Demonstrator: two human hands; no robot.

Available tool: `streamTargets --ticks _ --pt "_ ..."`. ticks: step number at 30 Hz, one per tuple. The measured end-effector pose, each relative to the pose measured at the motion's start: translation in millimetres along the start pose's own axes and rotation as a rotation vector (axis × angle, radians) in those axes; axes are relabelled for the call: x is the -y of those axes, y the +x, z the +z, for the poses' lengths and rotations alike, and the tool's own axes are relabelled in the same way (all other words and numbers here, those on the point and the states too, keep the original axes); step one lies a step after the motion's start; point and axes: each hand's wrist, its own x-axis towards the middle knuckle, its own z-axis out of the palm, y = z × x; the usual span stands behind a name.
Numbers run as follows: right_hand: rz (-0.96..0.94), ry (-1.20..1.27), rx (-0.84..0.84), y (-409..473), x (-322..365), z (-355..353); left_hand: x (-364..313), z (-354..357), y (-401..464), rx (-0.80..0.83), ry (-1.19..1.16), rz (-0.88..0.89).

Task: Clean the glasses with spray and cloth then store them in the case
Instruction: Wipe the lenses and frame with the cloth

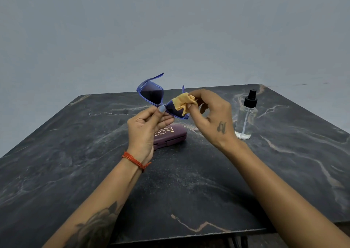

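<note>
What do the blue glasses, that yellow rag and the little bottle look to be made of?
Glasses: likely glossy plastic, since the blue frame is translucent; lenses dark tinted.
Yellow cloth: soft matte fabric, it bunches in folds.
Spray bottle: clear glass or plastic, I can't tell which; black cap, probably plastic.

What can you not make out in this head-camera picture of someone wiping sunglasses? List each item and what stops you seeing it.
1. Head view: part of one lens of the sunglasses is hidden under the cloth.
2. The left end of the case and the start of its lettering are behind the left hand.
3. The right hand hides its own fingertips' grip on the cloth.
4. How full the spray bottle is: clear liquid, too faint to tell.
</note>
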Motion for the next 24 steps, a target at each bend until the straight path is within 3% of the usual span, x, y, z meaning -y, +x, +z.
streamTargets --ticks 8,18,24 --pt "-0.118 -0.091 -0.123 -14.4 1.9 7.4 -3.5 1.5 1.0 -0.046 -0.177 -0.113" --pt "-0.316 -0.231 -0.095 -19.7 -2.8 10.4 -6.2 2.2 1.0 -0.067 -0.229 -0.151" --pt "-0.107 -0.068 -0.170 -9.8 -3.6 -0.9 -4.9 -0.6 1.5 -0.054 -0.181 -0.133"
